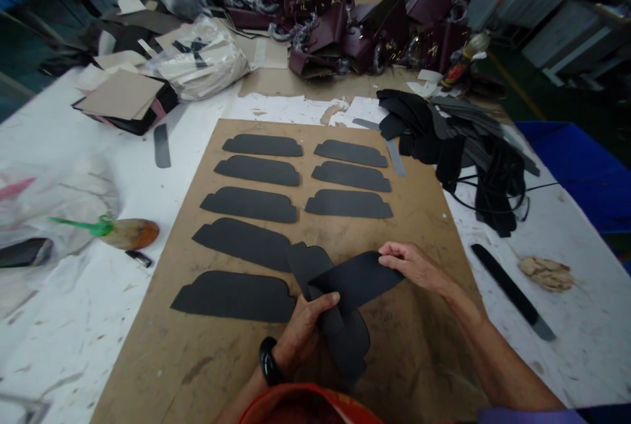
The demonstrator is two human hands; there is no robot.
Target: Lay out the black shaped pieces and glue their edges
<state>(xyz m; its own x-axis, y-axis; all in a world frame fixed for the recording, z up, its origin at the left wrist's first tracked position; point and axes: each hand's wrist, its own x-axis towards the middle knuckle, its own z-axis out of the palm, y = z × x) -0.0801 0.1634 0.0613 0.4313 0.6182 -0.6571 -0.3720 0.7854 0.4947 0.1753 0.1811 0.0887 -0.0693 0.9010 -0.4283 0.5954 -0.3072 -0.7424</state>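
Fingers of the right hand pinch one end of a black piece, shut with the thumb. The left hand holds its other end, thumb on top, some fingers hidden. Gray pieces cross under it. Ahead of both hands, dark cutouts lie in rows on a brown board. Far past the fingers, purple bags sit piled up.

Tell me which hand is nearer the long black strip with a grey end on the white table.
Right: the right hand, pinching a thin black panel, is left of the strip; the left hand, at the panel's other end, is farther left.
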